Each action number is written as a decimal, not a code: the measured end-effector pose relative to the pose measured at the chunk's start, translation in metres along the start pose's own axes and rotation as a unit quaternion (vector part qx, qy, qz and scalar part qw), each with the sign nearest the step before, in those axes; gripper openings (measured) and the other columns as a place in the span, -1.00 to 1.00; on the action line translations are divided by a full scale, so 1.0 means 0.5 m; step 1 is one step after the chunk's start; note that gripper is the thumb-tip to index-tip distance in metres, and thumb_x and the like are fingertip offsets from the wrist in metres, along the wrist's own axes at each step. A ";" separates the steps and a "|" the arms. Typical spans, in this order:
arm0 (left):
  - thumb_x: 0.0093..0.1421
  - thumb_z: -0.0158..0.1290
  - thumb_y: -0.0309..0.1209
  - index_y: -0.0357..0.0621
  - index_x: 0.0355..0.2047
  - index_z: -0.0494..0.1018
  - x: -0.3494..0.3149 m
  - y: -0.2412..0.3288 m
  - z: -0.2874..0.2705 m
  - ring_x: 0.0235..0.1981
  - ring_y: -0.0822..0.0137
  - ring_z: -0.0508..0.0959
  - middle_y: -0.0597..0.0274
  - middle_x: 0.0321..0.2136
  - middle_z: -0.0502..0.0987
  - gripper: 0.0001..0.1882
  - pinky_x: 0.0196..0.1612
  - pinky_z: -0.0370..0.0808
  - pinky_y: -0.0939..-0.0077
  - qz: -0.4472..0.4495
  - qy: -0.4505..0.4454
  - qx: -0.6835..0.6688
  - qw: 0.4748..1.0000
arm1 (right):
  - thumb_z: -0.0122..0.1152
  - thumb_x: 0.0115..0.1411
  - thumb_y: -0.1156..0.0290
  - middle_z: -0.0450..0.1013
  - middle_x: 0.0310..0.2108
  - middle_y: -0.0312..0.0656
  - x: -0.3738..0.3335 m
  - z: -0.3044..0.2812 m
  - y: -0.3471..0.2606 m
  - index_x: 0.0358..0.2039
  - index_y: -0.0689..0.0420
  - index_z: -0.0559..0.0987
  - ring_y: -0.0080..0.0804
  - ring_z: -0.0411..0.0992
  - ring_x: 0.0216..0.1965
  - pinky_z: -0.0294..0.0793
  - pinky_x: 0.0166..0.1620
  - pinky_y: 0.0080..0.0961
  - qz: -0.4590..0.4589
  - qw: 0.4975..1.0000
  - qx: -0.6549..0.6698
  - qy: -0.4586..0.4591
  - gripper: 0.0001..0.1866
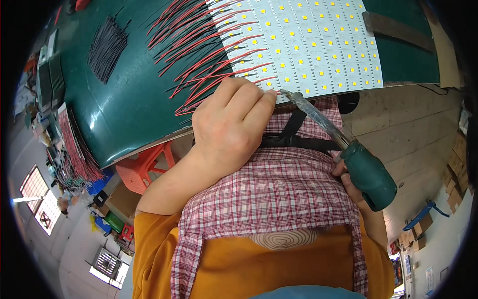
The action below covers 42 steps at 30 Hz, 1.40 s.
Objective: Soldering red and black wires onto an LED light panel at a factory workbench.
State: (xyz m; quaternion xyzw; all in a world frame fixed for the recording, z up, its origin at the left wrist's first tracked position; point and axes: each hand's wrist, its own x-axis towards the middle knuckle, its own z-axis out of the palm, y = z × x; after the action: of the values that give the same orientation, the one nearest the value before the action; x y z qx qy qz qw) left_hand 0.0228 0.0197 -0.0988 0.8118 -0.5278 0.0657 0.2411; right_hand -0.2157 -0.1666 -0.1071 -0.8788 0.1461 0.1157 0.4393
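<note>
The left hand (pixel 231 122) is bent over, its fingers pinched close together at the near edge of the board (pixel 318 47). A tiny bit of red wire (pixel 278 91) pokes out by the fingertips. The right hand (pixel 350 187) is wrapped around the fat green handle of the iron (pixel 343 142). Most of that hand hides behind the handle. The iron leans up and to the left, and its tip is right next to the left fingertips, at the corner of the board.

The board is white, with lots of little yellow squares in rows. Red and black wires (pixel 199 50) stick out from its left side in a long row, and some go under the left hand. The board lies flat on the green table (pixel 144 107). A bunch of thin black sticks (pixel 108 50) lies on the left of the table. On the right, a flat brown bar (pixel 398 31) reaches onto the board's edge.

Close to the hands is a pink checked apron (pixel 279 189) over an orange shirt (pixel 279 264). A red stool (pixel 142 168) stands below the table's near edge. Far off to the right are brown boxes (pixel 455 172).
</note>
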 end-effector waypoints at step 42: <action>0.08 0.02 -0.55 -0.15 -0.33 0.46 0.260 -0.403 -0.016 -0.18 0.05 0.46 0.13 -0.33 0.50 -0.87 -0.14 0.43 0.24 -0.019 0.056 0.095 0.994 | 0.10 0.20 0.46 0.46 -0.42 -0.11 0.082 0.014 -0.042 0.06 0.22 0.32 -0.54 0.35 -0.50 0.38 -0.38 -0.60 0.052 0.922 0.373 0.087 -0.59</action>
State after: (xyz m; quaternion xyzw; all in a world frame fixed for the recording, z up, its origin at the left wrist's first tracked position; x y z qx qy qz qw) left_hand 0.2594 -0.0182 -0.1097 0.8361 -0.4892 0.1561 0.1930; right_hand -0.1703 -0.1552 -0.1093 -0.6494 0.2617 -0.0010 0.7140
